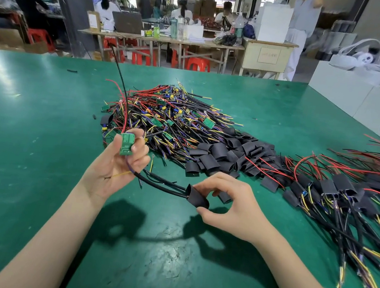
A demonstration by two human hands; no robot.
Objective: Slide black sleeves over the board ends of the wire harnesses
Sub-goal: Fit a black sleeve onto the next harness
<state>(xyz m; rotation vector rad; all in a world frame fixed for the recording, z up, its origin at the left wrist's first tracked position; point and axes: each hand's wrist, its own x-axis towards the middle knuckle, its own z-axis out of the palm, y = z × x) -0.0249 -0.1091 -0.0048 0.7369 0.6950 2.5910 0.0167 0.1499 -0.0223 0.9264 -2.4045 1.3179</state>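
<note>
While held, sleeve (197, 198) between hands.

Green table (42, 125) carries harnesses (163, 116) (heaped), sleeves (226, 153).

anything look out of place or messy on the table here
Nothing damaged. Minor strays only: a short black offcut lies alone on the green table far left, another small bit sits left of the unsleeved harness pile, and fine wire scraps litter the near mat.

A small green board (126, 144) stands upright, its black cable apparently threaded through a flattened black sleeve (197, 198).
</note>
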